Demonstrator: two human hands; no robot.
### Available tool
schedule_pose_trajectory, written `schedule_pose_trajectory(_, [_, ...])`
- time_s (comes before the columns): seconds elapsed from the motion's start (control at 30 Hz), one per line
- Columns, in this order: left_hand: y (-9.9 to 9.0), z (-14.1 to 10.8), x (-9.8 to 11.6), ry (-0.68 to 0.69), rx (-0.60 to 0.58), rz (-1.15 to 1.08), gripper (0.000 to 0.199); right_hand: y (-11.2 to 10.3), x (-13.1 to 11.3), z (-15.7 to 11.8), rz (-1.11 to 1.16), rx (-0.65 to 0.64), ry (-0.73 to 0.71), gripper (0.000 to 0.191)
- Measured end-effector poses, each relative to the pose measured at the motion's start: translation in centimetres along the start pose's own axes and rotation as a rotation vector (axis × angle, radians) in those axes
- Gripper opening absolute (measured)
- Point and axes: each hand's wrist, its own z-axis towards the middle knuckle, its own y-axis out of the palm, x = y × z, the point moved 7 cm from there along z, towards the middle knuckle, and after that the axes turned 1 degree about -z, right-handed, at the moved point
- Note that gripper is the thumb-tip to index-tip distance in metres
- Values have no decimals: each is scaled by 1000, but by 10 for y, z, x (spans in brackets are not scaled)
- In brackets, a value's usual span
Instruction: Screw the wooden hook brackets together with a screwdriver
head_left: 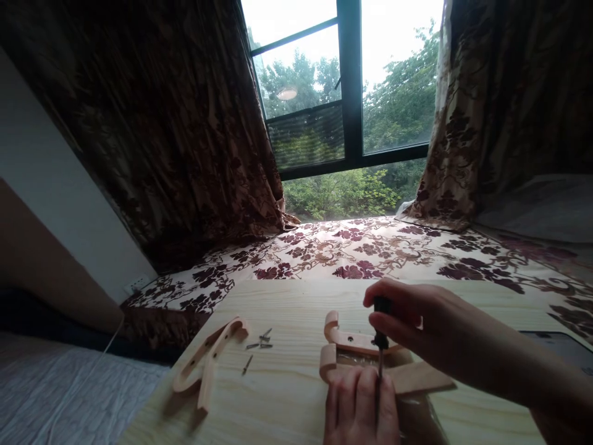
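My right hand (403,315) grips the black handle of a screwdriver (380,343), held upright with its metal shaft pointing down. The shaft runs down among the fingers of my left hand (361,402), so its tip is hidden. Closed fingers of that hand press on the nearer curved wooden hook (328,361), whose flat end reaches out to the right. Just behind lies another wooden hook (349,339) with dark screw holes, partly covered by my right hand. A clear plastic bag (419,411) shows beneath and beside the nearer hook.
On the pale wooden board (287,296), several loose screws (264,341) lie left of my hands. Further left, two more wooden hooks (213,355) rest crossed together. A phone-like dark device (556,347) is at right. Behind are flowered cloth (319,250) and a window (352,80).
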Motion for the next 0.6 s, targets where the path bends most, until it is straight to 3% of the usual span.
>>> schedule_pose_trajectory(0.1, [-1,0,0,18,32,17,19,1,-1,-2,36,-43,-18,16])
schedule_pose_trajectory(0.23, [4,0,0,65,-29,29,20,-1,2,0,-9,4,1,21])
schedule_pose_trajectory(0.4, [-1,1,-2,-18,129,0,30,-3,4,2,-63,35,21,21])
schedule_pose_trajectory(0.6, [4,-2,2,17,33,38,19,-2,2,-4,58,-29,-28,14])
